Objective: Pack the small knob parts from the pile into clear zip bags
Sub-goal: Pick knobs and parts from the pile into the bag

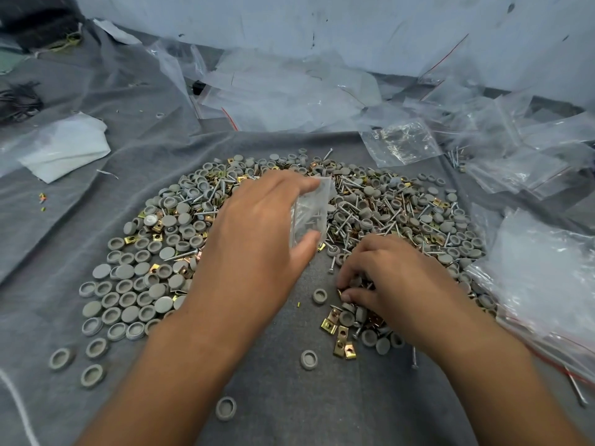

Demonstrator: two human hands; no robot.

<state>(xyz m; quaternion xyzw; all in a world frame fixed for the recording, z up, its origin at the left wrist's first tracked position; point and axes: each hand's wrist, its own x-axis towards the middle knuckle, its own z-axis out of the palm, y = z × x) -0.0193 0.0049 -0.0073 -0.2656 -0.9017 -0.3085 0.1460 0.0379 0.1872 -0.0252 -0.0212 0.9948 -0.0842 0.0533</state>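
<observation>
Head view: left hand (257,226) holds 1 clear zip bag (309,214) over the middle of the pile (370,207), index finger along the top edge and thumb at the bottom corner. Bag stands roughly upright, with its opening probably facing the right hand so parts can go straight in. Something thin and grey is already inside, likely screws, too blurred to count.

Right hand (383,281) is down on the near edge of the pile, fingers curled and raking a small cluster of parts together. It's pinching at caps and clips; exactly which pieces are in the fingers I can't tell. The hand sits just below and right of the bag, so transfer should be short.

Pile is spread thin on the grey cloth (273,381) (probably so each part type can be picked by eye):
- grey round caps (125,294): well over 100, uncountable. Left side is nearly all caps, laid 1 layer deep.
- brass clips (341,336): about 5 clear of the pile near the right hand, many more mixed in.
- screws (351,217): dozens, concentrated right of centre.
- stray caps on bare cloth near me: about 7.

1 filled bag (402,146) lies flat behind the pile. Empty bags (544,278) are heaped on the right within reach of the right hand; more sit at the back.

2 hands, 1 bag in work.
</observation>
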